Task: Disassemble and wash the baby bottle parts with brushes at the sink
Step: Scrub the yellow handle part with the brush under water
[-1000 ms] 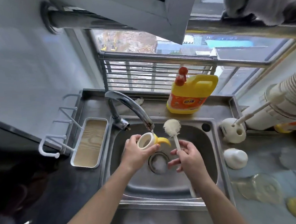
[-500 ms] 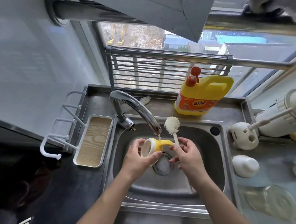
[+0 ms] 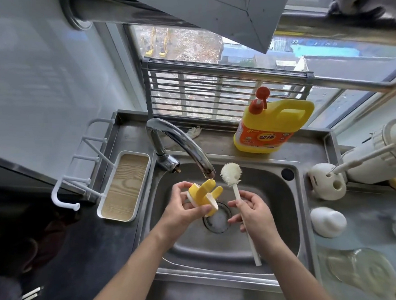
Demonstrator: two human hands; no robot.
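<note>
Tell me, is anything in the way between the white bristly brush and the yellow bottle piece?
Nothing visible is. The right hand holds the white round-headed plastic brush just right of the yellow-and-white handled bottle piece that the left hand grips. Only air lies between them; the curved chrome tap ends just above the piece.

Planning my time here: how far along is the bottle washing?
Done: parts are separated; a white cap sits on the counter. In hand: the left hand holds the yellow handle ring beneath the faucet, and the right hand holds the brush. Left: probably brushing that ring.
</note>
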